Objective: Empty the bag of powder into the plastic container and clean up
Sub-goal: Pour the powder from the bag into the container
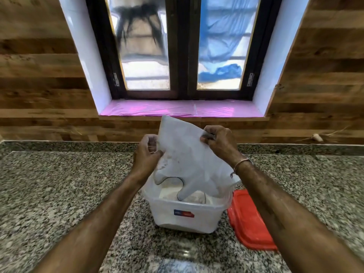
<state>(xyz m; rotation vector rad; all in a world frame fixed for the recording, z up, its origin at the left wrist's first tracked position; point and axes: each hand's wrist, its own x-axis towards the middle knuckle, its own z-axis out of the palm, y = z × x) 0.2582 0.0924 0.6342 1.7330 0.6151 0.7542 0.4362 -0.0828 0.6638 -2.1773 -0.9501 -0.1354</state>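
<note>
A: Looking down at a speckled grey granite worktop (59,194), wood-panelled wall behind, dark-framed window above a pink-lined sill (177,110).

B: And mid-worktop, nearer the front edge than the back?

A: Clear, squarish plastic container (189,217) with a small blue-and-red label (184,213) on the near wall. White powder (171,191) heaped inside, showing through the walls too.

B: The bag?

A: Translucent white plastic bag (187,154), held upturned above the container, mouth down, lower edges dipping inside the rim and touching the powder heap. Dusted with powder on the inside, otherwise looking nearly slack and flat.

B: Grips?

A: Left hand (146,154) pinching the bag's left edge, fingers curled closed on the plastic about halfway up. Right hand (218,142) clamped on the right edge a little higher, thumb and fingers shut tight on a fold. Both firmly closed on the bag, nothing else in either.

B: Anything on the wrist?

A: Thin thread band (241,164) round the right wrist, crossing in front of the bag's lower right part.

B: Lid?

A: Flat orange-red plastic lid (248,219), lying on the worktop just beside the container's right side, towards the right front. Partly hidden under the right forearm.

B: Spillage?

A: Hard to tell against that speckled stone.
</note>
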